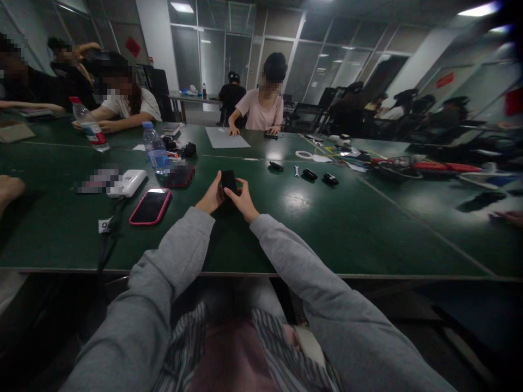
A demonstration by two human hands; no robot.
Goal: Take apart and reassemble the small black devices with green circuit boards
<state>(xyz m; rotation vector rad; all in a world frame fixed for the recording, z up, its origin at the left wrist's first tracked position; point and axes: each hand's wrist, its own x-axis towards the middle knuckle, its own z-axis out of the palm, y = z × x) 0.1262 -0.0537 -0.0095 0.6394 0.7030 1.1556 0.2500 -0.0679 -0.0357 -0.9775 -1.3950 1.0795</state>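
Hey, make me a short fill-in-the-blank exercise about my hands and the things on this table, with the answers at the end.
1. The left hand and the right hand hold a small rectangular object whose colour is ____.
2. The clear plastic bottle nearer the hands has a ____ cap.
3. The flat smartphone in a pinkish-red case lies to the ____ of both hands.
4. The long fabric sleeves are ____.

Missing words: black; blue; left; grey.

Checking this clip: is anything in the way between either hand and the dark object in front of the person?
Nothing visible is. The left hand and right hand both hold the black object directly. The pink-edged phone lies off to the left, clear of both hands.
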